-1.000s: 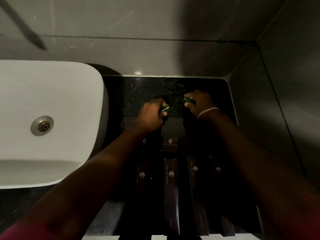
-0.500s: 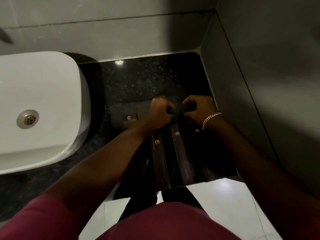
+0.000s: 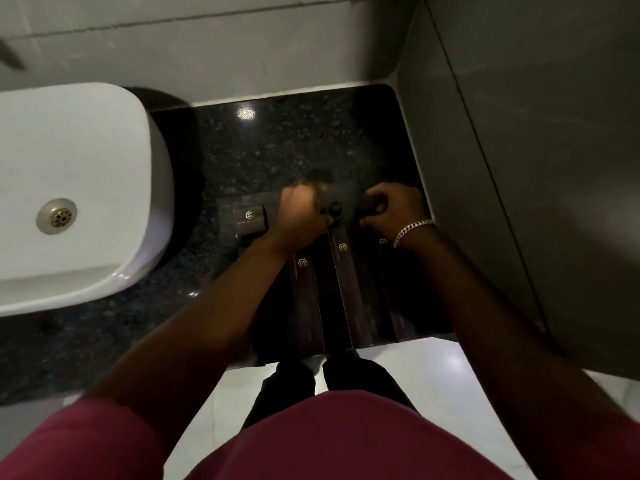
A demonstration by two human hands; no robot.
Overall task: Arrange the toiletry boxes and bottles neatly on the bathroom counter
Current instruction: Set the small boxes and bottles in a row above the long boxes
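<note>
Several long dark toiletry boxes point(image 3: 348, 285) with gold logos lie side by side on the black granite counter point(image 3: 277, 143), running toward its front edge. A smaller dark box point(image 3: 250, 220) lies to their left. My left hand point(image 3: 300, 216) is closed around a small dark bottle point(image 3: 335, 207) at the far end of the boxes. My right hand point(image 3: 393, 211), with a silver bracelet, is closed around a second small dark bottle point(image 3: 365, 211), mostly hidden by its fingers. The two hands sit close together, a small gap between them.
A white basin point(image 3: 69, 188) with a metal drain point(image 3: 57, 216) stands to the left on the counter. Grey tiled walls point(image 3: 519, 133) close the back and the right side. White floor point(image 3: 433, 368) shows below the counter's front edge.
Both hands with the bottles have come nearer the counter's front, over the far ends of the boxes. The view has pulled back and tilted down, showing my shirt and the floor.
</note>
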